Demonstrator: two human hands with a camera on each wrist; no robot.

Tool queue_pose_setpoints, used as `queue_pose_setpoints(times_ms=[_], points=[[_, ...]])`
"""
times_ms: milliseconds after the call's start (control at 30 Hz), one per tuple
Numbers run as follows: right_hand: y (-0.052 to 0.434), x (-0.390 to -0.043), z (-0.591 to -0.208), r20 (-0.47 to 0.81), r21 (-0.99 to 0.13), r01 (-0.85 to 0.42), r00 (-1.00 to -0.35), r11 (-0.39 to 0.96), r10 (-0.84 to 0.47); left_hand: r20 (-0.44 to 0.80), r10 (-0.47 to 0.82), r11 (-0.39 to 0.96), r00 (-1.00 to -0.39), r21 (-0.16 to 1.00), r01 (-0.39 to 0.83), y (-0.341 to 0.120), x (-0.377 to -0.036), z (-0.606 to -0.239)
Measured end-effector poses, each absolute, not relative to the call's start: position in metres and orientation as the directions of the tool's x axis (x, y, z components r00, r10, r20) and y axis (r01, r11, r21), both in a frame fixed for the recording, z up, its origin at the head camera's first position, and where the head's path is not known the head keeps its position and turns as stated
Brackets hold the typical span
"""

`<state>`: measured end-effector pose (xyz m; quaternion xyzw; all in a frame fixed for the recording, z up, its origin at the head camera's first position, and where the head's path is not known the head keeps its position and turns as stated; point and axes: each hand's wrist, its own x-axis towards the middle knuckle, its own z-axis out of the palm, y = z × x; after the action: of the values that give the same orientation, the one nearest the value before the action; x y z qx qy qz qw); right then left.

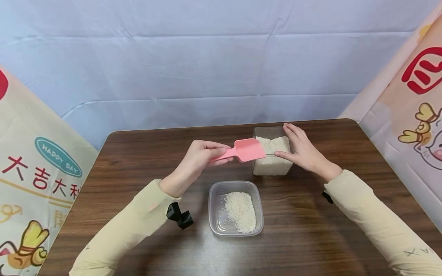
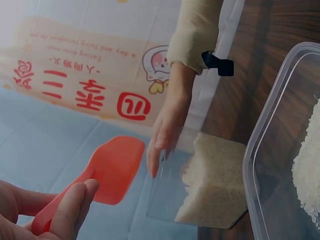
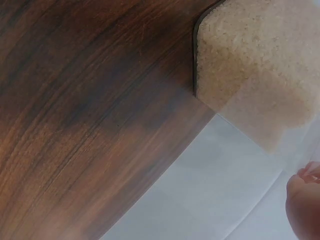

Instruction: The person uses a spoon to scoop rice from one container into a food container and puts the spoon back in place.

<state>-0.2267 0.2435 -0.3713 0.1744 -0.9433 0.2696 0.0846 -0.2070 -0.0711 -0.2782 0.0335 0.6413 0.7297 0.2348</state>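
My left hand (image 1: pixel 198 159) grips the handle of a pink scoop (image 1: pixel 249 150) between thumb and fingers. The scoop's blade is in front of the left edge of a tall clear container (image 1: pixel 271 170), and no rice shows on it. Rice (image 1: pixel 276 145) fills much of that container, heaped unevenly below the rim. On the container's right side my right hand (image 1: pixel 305 153) holds it, thumb at the front rim and fingertips towards the back corner. Nearer to me stands a shallow clear plastic box (image 1: pixel 215 226) with a smaller pile of rice (image 1: pixel 240 212) in its right part.
All of this stands on a dark wooden table (image 1: pixel 145 161). Behind the table hangs a pale blue cloth (image 1: pixel 207 69), with printed cloths (image 1: pixel 45 184) at both sides. Black wrist devices (image 1: pixel 179 216) sit at the cuffs of both sleeves.
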Motion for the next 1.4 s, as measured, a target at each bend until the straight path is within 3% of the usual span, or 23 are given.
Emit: queue_pose_setpoints(times_ms=[733,1400], points=[[0.254,-0.215,-0.374,0.297,-0.462,-0.449,-0.891,0.765,-0.343,-0.237,0.33,-0.111,-0.914,0.951,-0.287,-0.041,-0.191,-0.273],[0.255,-0.214,-0.376,0.306,-0.456,-0.454,-0.888,0.765,-0.345,-0.254,0.288,-0.137,-0.923,0.943,-0.302,-0.02,-0.202,-0.277]])
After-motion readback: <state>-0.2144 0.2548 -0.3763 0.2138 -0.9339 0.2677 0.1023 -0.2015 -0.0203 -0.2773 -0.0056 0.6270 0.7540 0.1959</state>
